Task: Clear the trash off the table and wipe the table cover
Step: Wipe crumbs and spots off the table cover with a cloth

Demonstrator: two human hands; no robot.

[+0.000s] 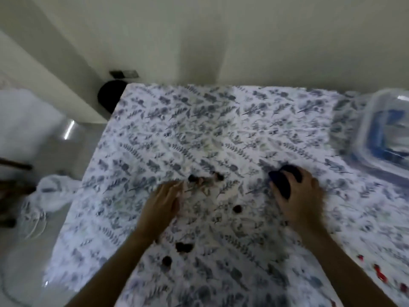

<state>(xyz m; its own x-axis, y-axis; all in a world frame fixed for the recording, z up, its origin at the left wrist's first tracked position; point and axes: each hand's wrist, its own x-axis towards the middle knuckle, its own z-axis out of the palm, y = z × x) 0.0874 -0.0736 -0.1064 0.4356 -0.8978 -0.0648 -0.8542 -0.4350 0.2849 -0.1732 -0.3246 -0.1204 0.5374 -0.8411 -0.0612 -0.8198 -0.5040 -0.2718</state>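
The frame is blurred by motion. A white table cover (pixel 221 134) with a blue leaf print fills the middle. Dark scraps of trash lie on it: a small cluster (pixel 207 180) just past my left hand, one round bit (pixel 238 208) between my hands, and more (pixel 183 247) near my left forearm. My left hand (pixel 161 202) rests flat on the cover, fingertips touching the cluster. My right hand (pixel 303 196) presses down on a dark blue cloth (pixel 282 182) at centre right.
A clear plastic container (pixel 385 131) with blue contents sits at the far right edge. Red bits (pixel 379 273) lie at the lower right. Off the table's left side are a white bag (pixel 53 191) on the floor and a black round object (pixel 110 96) by the wall.
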